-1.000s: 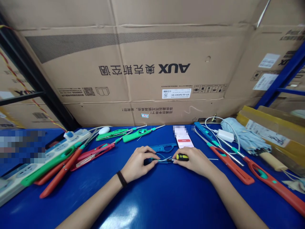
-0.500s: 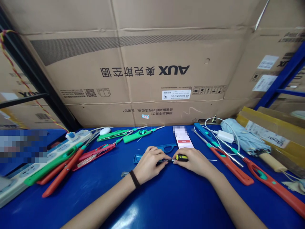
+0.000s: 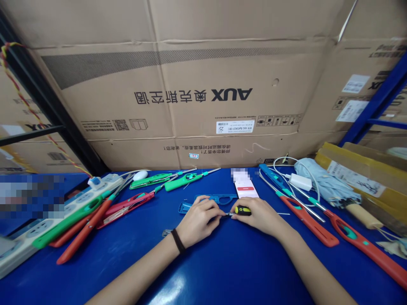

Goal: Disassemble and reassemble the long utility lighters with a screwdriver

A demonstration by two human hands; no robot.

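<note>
The right hand is closed around a yellow-and-black screwdriver, its tip pointing left. Just left of the screwdriver, the left hand pinches a small dark part, mostly hidden by the fingers. Beyond the screwdriver and slightly left lies a blue casing piece; directly beyond it, a lit phone. To the screwdriver's right are a thin white rod and, farther out, an orange-red lighter. Well left of it lies a white power strip.
</note>
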